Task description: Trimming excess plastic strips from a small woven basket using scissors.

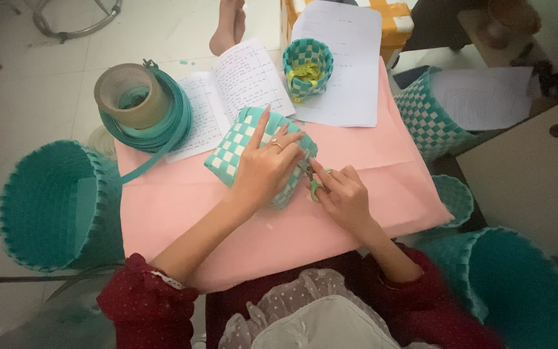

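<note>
Dark red dotted sleeves [138, 298] frame the near edge, above a pale frilled garment. The left hand [265, 169] lies flat over a small woven basket [235, 147], a soft checkered piece of teal and white plastic strips lying on its side on the smooth pink counter [356, 155]; its fingers [261, 129] press the weave, the index pointing straight. Just beside it, the right hand [343, 194] has its fingers closed on small scissors with green handles [314, 184], the blades touching the basket's edge. Beyond lie an open notebook [240, 84], a small checkered cup-shaped basket [307, 67], and a coil of teal strapping [163, 123] with a translucent tape roll [129, 94] resting on it.
</note>
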